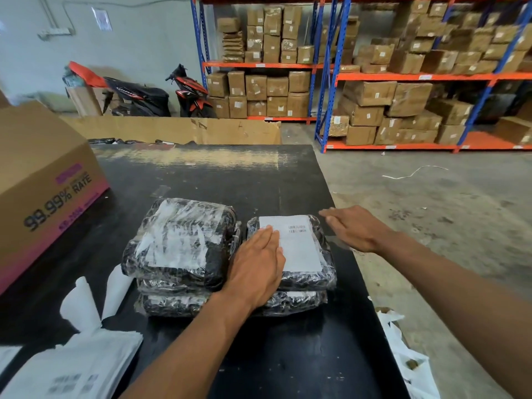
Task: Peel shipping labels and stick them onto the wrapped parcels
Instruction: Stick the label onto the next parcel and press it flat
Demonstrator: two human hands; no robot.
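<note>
As seen from the head camera: left grip (257, 263) flat, fingers straight and together, pressing the left edge of a white shipping label (299, 246) onto the top wrapped parcel (322, 279) of the right stack on the black counter (201, 182). Right grip (355, 227) spread flat just beside that parcel's far right corner. Labelled stack (178, 243) close at left.

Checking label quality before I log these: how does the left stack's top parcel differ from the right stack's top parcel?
On the left top parcel the label looks creased and patchy under glossy film; on the right top parcel the label is clean and flat. The left top parcel looks broader than the right. The left hand lies flat on the right top parcel; nothing touches the left one. Both are black-wrapped and top a stack.
</note>
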